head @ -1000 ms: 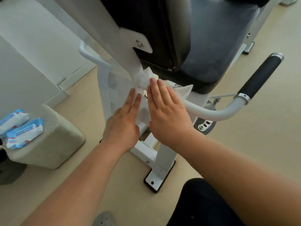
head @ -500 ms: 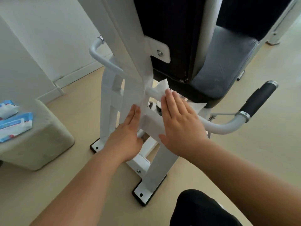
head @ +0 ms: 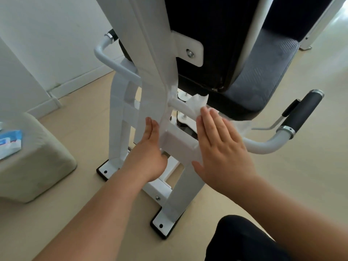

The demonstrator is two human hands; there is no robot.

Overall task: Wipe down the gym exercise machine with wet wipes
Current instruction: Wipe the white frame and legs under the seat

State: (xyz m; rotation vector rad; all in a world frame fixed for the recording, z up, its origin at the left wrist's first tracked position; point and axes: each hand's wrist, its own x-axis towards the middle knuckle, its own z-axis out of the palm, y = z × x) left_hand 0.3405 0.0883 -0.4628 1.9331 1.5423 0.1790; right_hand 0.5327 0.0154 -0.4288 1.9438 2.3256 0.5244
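Pressing flat, the right hand is laid on the wet wipe, fingers straight and together, so that it is spread along the white tube beneath the seat. The left hand, fingers likewise straight and together, is set against the machine's upright, seemingly as a brace.

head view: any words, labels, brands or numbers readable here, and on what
No text can be read.
Wipe pack on the cushion: blue, white and red print, too blurred to read.
Machine: no label, number or sign shows on its frame or pads.
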